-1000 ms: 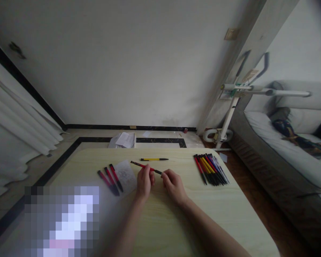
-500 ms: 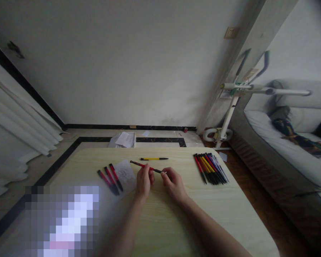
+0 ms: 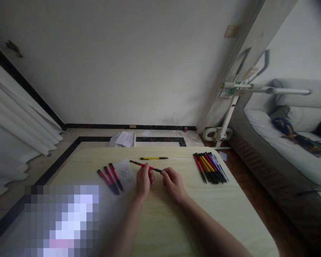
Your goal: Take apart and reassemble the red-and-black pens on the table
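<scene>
Between my hands, above the table (image 3: 160, 207), is a red pen (image 3: 137, 164) with black ends. My left hand (image 3: 143, 179) is closed round its red barrel, and my right hand (image 3: 173, 182) pinches the black tip end. A yellow pen (image 3: 152, 158) with black ends lies just beyond them. To the left, several red-and-black pens (image 3: 114, 175) rest slanted on and beside a sheet of paper (image 3: 127, 175) with faint drawing on it. On the right is a fanned row of red, yellow, blue and white pens (image 3: 210, 167).
Past the table's far edge a box with papers (image 3: 125, 139) stands on the floor by the wall. A white exercise stand (image 3: 230, 114) and a grey sofa (image 3: 270, 157) are on the right. White curtains (image 3: 16, 132) hang at the left. A pixelated patch covers the lower left.
</scene>
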The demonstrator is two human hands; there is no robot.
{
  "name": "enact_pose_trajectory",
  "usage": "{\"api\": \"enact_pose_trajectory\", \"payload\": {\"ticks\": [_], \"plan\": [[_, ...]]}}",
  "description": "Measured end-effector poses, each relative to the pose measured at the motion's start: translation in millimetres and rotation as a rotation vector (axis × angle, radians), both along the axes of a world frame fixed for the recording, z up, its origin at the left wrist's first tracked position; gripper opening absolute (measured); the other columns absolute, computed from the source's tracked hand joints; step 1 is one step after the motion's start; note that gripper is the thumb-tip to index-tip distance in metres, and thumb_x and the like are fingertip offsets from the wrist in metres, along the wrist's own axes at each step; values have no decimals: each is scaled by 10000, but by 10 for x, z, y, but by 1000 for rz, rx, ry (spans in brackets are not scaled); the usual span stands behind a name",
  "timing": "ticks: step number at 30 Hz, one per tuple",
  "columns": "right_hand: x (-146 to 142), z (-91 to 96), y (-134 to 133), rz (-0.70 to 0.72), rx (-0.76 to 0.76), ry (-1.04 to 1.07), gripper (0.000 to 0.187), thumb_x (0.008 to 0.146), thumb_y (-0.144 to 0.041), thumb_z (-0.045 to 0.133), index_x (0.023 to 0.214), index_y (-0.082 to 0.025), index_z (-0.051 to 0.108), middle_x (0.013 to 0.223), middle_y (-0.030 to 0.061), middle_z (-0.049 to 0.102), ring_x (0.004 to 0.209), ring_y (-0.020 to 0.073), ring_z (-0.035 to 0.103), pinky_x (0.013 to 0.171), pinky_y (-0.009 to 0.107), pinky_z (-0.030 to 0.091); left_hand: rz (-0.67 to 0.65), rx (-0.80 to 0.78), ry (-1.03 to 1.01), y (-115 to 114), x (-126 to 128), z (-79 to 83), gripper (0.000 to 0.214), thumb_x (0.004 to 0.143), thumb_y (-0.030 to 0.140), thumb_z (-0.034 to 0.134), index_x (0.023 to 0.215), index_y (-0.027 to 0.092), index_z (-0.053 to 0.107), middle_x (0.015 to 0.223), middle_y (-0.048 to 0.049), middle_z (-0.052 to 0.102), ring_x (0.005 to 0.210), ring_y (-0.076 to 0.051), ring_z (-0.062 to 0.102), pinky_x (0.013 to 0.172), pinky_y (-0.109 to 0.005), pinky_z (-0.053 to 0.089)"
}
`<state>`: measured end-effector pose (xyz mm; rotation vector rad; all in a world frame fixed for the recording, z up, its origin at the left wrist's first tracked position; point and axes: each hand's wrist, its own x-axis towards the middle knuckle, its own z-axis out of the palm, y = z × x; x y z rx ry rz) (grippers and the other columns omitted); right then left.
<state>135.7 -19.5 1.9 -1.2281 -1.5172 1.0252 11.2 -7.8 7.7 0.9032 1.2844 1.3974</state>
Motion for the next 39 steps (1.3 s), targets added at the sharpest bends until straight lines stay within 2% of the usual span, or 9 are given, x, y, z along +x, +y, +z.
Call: {"api": "enact_pose_trajectory", "payload": {"ticks": [11, 16, 22, 29, 39], "plan": [[-10, -43, -17, -54, 68, 29, 235, 802, -351, 457, 911, -154, 526, 542, -36, 465, 462, 83, 406, 431, 188, 317, -21, 6, -93, 18, -42, -28, 379, 779, 464, 406, 538, 171, 414, 374, 48, 393, 320, -78, 376, 338, -192, 276], [4, -12, -42, -104, 123, 10, 246, 790, -349, 471, 920, -150, 533, 516, -47, 432, 438, 79, 376, 415, 190, 296, -97, -40, -226, 19, -61, -46, 372, 766, 468, 439, 563, 157, 454, 393, 47, 408, 327, -73, 386, 346, -194, 271], [32, 39, -57, -118, 186, -5, 241, 785, -329, 490, 922, -147, 568, 524, -38, 447, 447, 81, 392, 435, 198, 329, -154, -60, -382, -20, -16, 12, 298, 759, 435, 479, 739, 145, 546, 411, 60, 412, 335, -71, 389, 350, -191, 244], [66, 66, -54, -96, 199, -29, 302, 801, -334, 472, 992, -139, 599, 526, -20, 489, 452, 91, 434, 454, 209, 366, -177, -157, -620, -13, -36, 74, 264, 729, 419, 526, 710, 155, 527, 405, 74, 382, 316, -55, 343, 374, -199, 236], [26, 20, -68, -89, 221, -54, 309, 803, -328, 469, 1018, -154, 607, 548, -5, 518, 455, 95, 412, 445, 216, 343, -171, -193, -646, -7, -55, 71, 278, 712, 434, 536, 694, 156, 526, 410, 70, 385, 323, -55, 350, 384, -205, 239]]}}
